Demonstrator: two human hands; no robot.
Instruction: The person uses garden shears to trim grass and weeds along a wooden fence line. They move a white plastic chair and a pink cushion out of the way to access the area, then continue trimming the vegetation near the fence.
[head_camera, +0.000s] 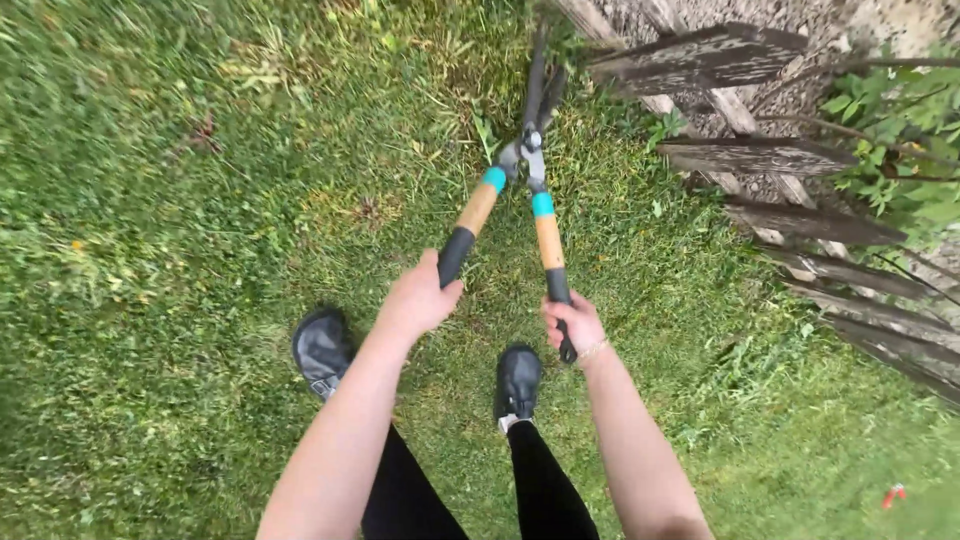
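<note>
Long-handled hedge shears (528, 180) with wooden shafts, teal collars and black rubber grips are held out over the lawn (170, 200), blades nearly closed and pointed toward the weathered grey wooden fence (760, 155) at the lawn's upper right edge. The left hand (418, 298) is wrapped around the left black handle end, its grip closed on it. The right hand (574, 324) is closed around the right black handle, a thin bracelet seen at the wrist. Two black shoes (322, 350) are planted on the grass below the hands. A small red object (893, 494) lies near the lawn's lower right corner
</note>
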